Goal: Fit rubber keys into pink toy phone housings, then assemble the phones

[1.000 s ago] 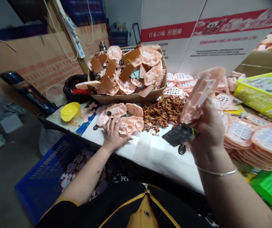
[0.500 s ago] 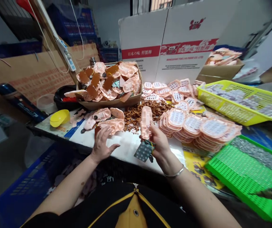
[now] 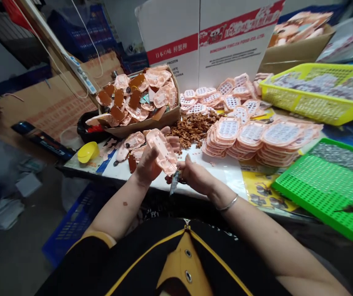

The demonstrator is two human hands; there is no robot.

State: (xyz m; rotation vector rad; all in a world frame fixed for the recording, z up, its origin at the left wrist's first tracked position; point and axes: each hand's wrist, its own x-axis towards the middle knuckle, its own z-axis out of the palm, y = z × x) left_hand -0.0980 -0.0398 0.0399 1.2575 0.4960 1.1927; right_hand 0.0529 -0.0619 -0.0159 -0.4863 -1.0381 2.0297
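Observation:
A pink plastic shell (image 3: 161, 151), hollow side up, lies tilted in my left hand (image 3: 148, 165), the thumb along its near edge and the fingers behind it. At the shell's lower end dangles a small green circuit board (image 3: 174, 182) on thin wires. My right hand (image 3: 196, 176) is closed around the board and wires there, its thumb raised; part of the grip is hidden. Beyond my left hand are several more pink shells (image 3: 135, 140) on the white work surface (image 3: 222, 168). A heap of small brown parts (image 3: 191, 129) sits just past both hands.
Stacks of pink keypad panels (image 3: 228, 128) stand to the right. A green basket (image 3: 324, 181) and a yellow basket (image 3: 305, 102) are farther right. A carton of shells and boards (image 3: 145, 125) stands behind, with a yellow scoop (image 3: 88, 152) at left.
My left hand has moved from the shells on the table to the held shell and taken hold of it. The shell has tilted leftward; my right hand has shifted to its lower end.

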